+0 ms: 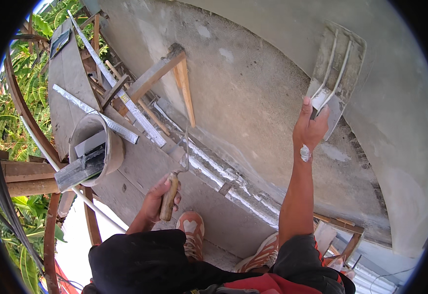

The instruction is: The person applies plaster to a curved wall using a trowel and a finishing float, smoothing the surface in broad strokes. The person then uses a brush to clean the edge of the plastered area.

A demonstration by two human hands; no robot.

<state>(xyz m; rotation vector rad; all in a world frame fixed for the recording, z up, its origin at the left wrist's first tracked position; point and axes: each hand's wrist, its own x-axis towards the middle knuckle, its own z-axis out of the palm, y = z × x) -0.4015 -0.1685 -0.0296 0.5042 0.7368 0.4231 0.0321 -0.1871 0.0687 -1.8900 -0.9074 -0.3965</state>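
Head view: we are gripping a trowel (168,203) in our left hand (151,201), the fingers closed round its wooden handle and its metal end rising beyond them. Our right hand (310,126) is grasping a float (336,73), thumb and fingers closed on the near end of its two-bar handle; the plate is reaching up past those fingers, in front of the wall (233,83). We cannot tell whether its whole face is touching. A white smear (304,153) is showing on the wrist, just below the right fingers.

Left of the left fingers, a bucket (116,151) is holding a black tool (84,169) and a grey block (90,143), both sticking out over its rim. A short bar (79,101) and a long straightedge (124,99) are lying farther up and left of those fingers; a timber brace (155,77) is leaning above them. White streaks (250,209) are running along the wall's foot, between both hands' fingers. Below the left fingers, our shoes (191,228) are resting on planks (125,188).
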